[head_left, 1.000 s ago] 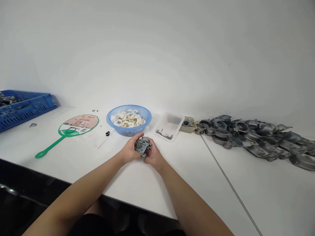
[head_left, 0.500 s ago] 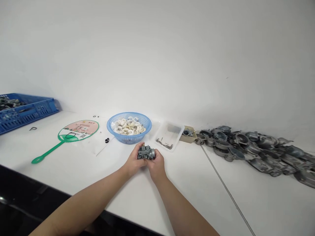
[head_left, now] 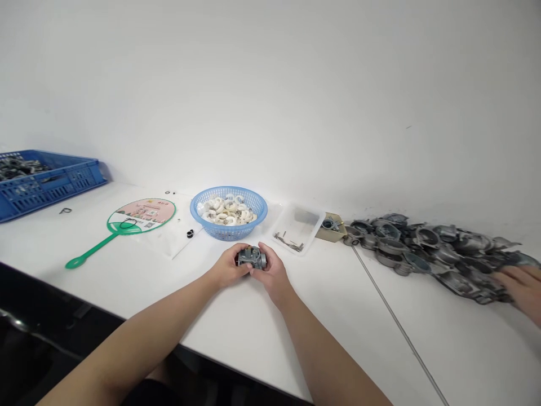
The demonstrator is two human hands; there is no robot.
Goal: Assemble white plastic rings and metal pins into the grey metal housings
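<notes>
A grey metal carburetor (head_left: pixel 252 257) is held between my two hands, above the white table in front of the blue basket. My left hand (head_left: pixel 229 267) grips its left side, fingers behind and thumb at the front. On the other side my right hand (head_left: pixel 271 272) is closed around the round end, its thumb near the front lower edge. Fingertips of both hands are partly hidden behind the metal body. Just beyond lies the round blue basket (head_left: pixel 194 213) with white rings and small metal parts.
A clear plastic tray (head_left: pixel 310 239) with small metal pins and a beige box (head_left: pixel 338 232) stand right of the basket. A heap of metal castings (head_left: pixel 426 248) lies farther right, with another person's hand (head_left: pixel 522 287) on it. At left are a green-handled fan (head_left: pixel 143 211) and a blue crate (head_left: pixel 54 183).
Another person's hand has come in at the right edge, onto the castings. My right fingers have shifted up along the carburetor, which has turned slightly. The view has swung a little left.
</notes>
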